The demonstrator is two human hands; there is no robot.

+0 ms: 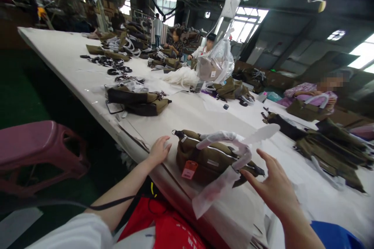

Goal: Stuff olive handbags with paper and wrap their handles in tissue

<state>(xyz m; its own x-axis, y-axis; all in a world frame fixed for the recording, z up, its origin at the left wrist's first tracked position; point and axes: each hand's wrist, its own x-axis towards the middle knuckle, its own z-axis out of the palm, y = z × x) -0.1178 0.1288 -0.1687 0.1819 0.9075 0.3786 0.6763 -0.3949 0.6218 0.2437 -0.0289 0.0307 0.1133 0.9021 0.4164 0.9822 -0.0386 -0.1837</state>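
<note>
An olive-green handbag (201, 151) stands at the near edge of the table, its silver zipper (216, 148) running along the top. White wrapping covers the bag's handles (224, 138), and a loose white wrap (216, 192) hangs down its front. From the left front hangs an orange tag (189, 169). My left hand (159, 151) is beside the bag's left end, apart from it, fingers loosely extended and holding nothing. At the right end, my right hand (271, 177) has its thumb and fingers spread; the thumb is close to the bag, and whether it touches I cannot tell.
Stacked olive bags lie on the white table (70, 58), one pile (137, 99) to the left and another (330, 148) to the right. A plastic-wrapped bag (214, 64) stands farther back. Co-workers sit across the table. A pink stool (32, 144) is on the left.
</note>
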